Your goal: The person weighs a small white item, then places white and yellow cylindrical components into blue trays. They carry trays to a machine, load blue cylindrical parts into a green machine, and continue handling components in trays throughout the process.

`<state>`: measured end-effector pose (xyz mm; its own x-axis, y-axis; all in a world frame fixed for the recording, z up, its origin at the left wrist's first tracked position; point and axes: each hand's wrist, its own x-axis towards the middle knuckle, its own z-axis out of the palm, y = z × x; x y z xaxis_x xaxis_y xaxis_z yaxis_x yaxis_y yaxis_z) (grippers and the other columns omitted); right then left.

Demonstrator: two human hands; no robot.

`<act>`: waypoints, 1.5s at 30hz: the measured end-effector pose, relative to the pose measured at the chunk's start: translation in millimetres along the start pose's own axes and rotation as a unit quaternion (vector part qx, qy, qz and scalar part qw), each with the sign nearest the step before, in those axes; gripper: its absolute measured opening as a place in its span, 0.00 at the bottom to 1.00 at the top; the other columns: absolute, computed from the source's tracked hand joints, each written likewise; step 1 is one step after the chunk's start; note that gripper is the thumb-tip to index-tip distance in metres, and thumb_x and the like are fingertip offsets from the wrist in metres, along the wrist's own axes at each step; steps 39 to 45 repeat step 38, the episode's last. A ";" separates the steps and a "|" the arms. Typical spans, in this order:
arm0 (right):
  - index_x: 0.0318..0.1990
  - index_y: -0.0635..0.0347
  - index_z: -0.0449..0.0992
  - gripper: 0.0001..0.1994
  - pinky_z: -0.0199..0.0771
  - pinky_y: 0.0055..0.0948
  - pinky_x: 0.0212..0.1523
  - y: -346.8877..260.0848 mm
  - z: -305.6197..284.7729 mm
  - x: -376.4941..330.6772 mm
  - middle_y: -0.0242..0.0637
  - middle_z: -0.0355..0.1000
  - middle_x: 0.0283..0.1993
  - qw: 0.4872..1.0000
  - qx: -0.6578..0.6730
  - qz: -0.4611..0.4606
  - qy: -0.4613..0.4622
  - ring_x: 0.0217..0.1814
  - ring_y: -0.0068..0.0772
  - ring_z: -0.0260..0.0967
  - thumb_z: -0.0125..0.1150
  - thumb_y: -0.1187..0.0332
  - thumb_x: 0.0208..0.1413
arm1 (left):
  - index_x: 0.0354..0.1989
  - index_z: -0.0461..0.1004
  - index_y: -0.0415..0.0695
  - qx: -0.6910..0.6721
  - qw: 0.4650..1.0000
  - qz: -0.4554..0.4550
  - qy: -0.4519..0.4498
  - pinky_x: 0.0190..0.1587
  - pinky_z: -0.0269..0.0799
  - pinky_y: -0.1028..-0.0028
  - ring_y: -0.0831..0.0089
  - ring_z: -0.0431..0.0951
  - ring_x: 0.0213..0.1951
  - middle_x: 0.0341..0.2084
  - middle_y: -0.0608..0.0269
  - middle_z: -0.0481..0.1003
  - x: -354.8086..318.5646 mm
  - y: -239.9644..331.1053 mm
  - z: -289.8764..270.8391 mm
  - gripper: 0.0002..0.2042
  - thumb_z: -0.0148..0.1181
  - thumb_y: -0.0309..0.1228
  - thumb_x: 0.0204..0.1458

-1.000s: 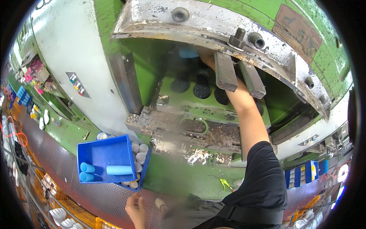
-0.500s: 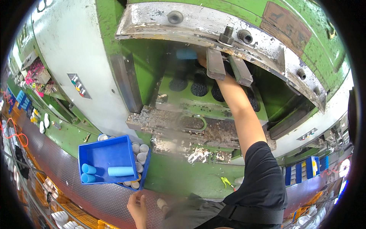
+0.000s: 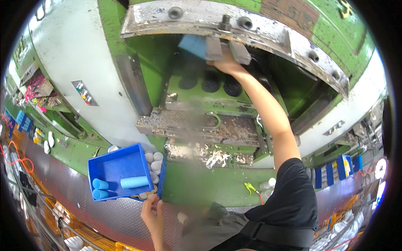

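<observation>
Reaching into the green machine's opening, my right hand [image 3: 228,62] is closed on a blurred light-blue stack of cups [image 3: 193,46]. Its fingers are partly hidden behind two metal blocks [image 3: 214,49] hanging from the upper frame. Below the hand lies a green mold plate [image 3: 176,93] with a row of round dark holes [image 3: 210,81]. My left hand [image 3: 153,213] is low, beside the near corner of a blue bin [image 3: 119,161]; its fingers are loosely bent and apart, with nothing in them. In the bin lie a long light-blue cup stack [image 3: 134,182] and two shorter blue pieces [image 3: 100,189].
Whitish round cups [image 3: 157,157] fill a second blue bin under the first. A scrap-covered metal ledge [image 3: 176,125] juts out below the mold. Bolts [image 3: 225,23] stick out of the upper frame. A yellow-green air gun [image 3: 250,187] and white cylinders [image 3: 268,184] are at the right.
The blue cup stack shows larger and further up and left, with my right hand now more visible beside it. My left hand has come up slightly toward the bin. The view has shifted.
</observation>
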<state>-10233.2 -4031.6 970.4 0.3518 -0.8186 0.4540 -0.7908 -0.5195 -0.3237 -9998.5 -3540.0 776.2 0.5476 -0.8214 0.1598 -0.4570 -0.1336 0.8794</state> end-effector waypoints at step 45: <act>0.40 0.45 0.87 0.10 0.75 0.41 0.53 75.9 -22.0 -4.6 0.40 0.82 0.46 0.956 -0.207 0.150 -0.140 0.51 0.41 0.78 0.64 0.59 0.55 | 0.66 0.56 0.40 -0.296 0.936 -0.191 0.014 0.59 0.68 0.62 0.62 0.73 0.55 0.54 0.52 0.71 -36.6 8.2 22.2 0.36 0.65 0.17 0.47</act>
